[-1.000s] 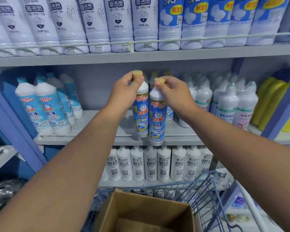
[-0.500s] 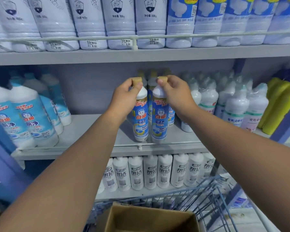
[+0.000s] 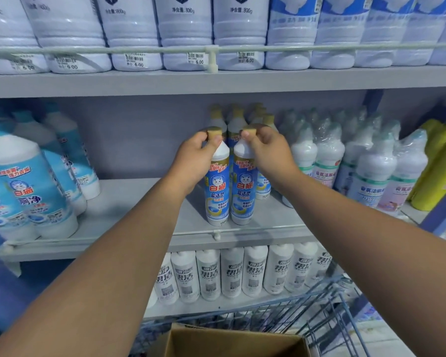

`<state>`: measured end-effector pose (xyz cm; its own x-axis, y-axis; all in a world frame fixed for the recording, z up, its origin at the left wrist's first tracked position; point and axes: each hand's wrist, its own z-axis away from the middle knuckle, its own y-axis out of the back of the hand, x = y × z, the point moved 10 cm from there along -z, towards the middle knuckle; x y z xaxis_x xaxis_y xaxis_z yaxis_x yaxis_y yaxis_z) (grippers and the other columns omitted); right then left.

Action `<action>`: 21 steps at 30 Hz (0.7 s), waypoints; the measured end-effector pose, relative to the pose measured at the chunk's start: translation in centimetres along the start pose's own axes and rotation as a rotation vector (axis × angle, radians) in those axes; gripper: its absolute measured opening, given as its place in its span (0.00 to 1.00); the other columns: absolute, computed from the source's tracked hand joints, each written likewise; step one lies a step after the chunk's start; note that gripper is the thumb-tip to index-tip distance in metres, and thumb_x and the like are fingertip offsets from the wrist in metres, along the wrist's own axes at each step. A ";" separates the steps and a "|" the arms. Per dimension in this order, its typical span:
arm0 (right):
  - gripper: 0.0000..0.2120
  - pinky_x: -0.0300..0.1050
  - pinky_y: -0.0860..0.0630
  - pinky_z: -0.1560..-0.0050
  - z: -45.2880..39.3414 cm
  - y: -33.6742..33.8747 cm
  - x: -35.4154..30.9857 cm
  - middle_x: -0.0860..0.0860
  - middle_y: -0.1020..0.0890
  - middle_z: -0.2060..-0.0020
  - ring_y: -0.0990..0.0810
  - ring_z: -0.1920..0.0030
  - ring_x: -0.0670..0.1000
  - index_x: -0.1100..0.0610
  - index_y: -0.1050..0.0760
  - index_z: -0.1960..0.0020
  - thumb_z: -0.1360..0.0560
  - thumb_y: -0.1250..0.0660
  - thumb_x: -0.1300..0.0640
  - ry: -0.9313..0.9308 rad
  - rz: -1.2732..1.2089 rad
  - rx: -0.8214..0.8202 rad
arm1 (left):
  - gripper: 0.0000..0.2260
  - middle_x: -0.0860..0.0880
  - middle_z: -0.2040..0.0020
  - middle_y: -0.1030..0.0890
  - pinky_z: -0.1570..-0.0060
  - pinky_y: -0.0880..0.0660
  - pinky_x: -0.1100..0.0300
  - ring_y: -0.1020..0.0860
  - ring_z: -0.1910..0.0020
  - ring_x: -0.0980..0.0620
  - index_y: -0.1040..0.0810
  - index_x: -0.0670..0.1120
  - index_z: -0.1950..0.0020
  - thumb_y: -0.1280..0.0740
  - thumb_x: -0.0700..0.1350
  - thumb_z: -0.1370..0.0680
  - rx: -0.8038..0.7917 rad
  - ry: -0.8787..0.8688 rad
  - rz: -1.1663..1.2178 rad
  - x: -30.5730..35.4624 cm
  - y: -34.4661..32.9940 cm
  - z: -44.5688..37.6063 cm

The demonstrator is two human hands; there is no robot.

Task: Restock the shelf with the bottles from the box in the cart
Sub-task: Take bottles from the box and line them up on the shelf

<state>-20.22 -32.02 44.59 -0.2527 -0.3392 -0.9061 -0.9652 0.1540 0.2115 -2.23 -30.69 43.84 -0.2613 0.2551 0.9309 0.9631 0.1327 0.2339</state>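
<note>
My left hand (image 3: 193, 161) pinches the tan cap of the left bottle (image 3: 217, 191); my right hand (image 3: 268, 150) pinches the cap of the right bottle (image 3: 244, 191). Both stand upright, touching, at the middle shelf (image 3: 129, 202) front, same-brand bottles behind. Cardboard box (image 3: 232, 343) sits in the blue cart (image 3: 327, 315) below; its contents aren't visible.

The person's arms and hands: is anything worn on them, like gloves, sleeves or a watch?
Nothing is visibly worn. The left hand and the right hand are bare, without gloves, and no rings show. Both forearms are bare up to the frame's edge, with no sleeve, watch or bracelet in view.
</note>
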 end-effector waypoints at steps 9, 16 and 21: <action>0.12 0.30 0.27 0.53 3.1 -0.7 0.7 0.43 0.19 0.50 0.22 0.49 0.37 0.50 0.25 0.41 0.20 0.38 0.44 0.103 0.121 -0.043 | 0.12 0.57 0.46 0.17 0.52 0.20 0.60 0.18 0.51 0.62 0.26 0.57 0.37 0.34 0.53 0.20 -0.010 -0.037 -0.020 -2.3 -0.6 1.6; 0.31 0.31 0.27 0.44 8.6 -1.0 9.3 0.42 0.27 0.44 0.26 0.48 0.33 0.51 0.32 0.31 0.30 0.23 0.54 -0.057 0.175 -0.007 | 0.23 0.55 0.44 0.19 0.52 0.19 0.57 0.17 0.52 0.55 0.28 0.54 0.39 0.21 0.49 0.30 0.038 0.137 -0.199 -10.3 -1.5 5.9; 0.24 0.40 0.24 0.50 8.6 -1.8 11.1 0.46 0.23 0.48 0.23 0.51 0.42 0.53 0.28 0.39 0.31 0.23 0.55 -0.074 0.294 0.016 | 0.18 0.59 0.57 0.22 0.76 0.30 0.73 0.22 0.69 0.66 0.28 0.51 0.47 0.21 0.47 0.29 0.065 0.178 -0.321 -11.8 -2.1 7.1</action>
<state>-20.70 -28.09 30.96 -0.5149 -0.2098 -0.8312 -0.8500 0.2507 0.4632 -1.66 -27.16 30.38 -0.5284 0.0206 0.8488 0.8266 0.2409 0.5087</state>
